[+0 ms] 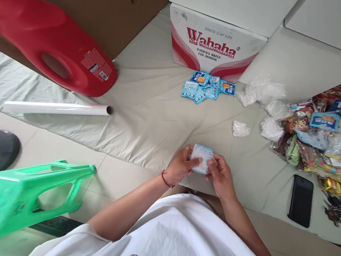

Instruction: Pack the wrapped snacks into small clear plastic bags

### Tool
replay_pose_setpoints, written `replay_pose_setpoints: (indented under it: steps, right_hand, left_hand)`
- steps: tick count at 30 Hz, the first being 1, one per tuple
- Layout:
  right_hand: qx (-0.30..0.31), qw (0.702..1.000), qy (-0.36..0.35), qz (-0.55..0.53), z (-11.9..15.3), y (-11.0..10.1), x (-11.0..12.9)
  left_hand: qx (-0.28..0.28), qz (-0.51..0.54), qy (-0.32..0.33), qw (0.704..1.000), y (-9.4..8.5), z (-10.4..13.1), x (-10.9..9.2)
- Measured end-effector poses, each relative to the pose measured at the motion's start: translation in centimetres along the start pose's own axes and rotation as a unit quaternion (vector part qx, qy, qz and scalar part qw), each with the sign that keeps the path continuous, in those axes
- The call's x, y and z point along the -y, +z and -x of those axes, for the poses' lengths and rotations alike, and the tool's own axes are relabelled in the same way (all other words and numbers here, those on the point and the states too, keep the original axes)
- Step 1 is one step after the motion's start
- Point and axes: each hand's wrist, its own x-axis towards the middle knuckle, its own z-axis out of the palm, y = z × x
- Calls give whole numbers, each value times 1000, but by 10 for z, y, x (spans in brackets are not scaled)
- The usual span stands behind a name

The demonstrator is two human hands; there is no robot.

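Close to my body, a small blue-and-white snack packet (pixel 201 156) is held up between both hands, with what looks like a clear plastic film over it. My left hand (pixel 181 164) grips its left side, thumb across the front. On its right edge, my right hand (pixel 220 174) pinches with thumb and fingers. Beyond the hands, several blue snack packets (pixel 205 92) lie in a loose pile against the Wahaha carton (pixel 214 42). A crumpled piece of clear plastic (pixel 241 128) rests on the cloth to the right of the hands.
More crumpled plastic bags (pixel 263 90) and a heap of mixed snacks (pixel 315 136) lie at right, near a black phone (pixel 300 201) and keys (pixel 338 210). At left are a red jug (pixel 61 42), a white roll (pixel 58 108) and a green stool (pixel 27 199).
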Motion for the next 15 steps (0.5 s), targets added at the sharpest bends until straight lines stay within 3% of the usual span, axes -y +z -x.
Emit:
replay_pose_setpoints:
  steps: [2,3,6,8,10,12,15]
  right_hand:
    - [-57,983,-116,132,0,-13,-1]
    - [-60,960,-179,208,0,-19,-1]
    - [33,874,-319,363,2,-29,1]
    - [93,851,-362,369,4,-27,2]
    - [93,864,-357,342,5,-25,3]
    - [32,892,-312,325,4,-30,3]
    - [-108,914,-214,327,-7,-66,8]
  left_hand:
    - [-41,26,-18,999,-2,-2,-1]
    - [-50,31,-31,998,-2,-2,-2]
    - [-24,47,-70,996,-2,1,-7]
    - [15,59,-93,994,1,4,-8]
    - [65,63,-115,989,3,8,-9]
    - [88,55,-111,988,0,12,-10]
    - [18,2,-22,1000,-18,17,-15]
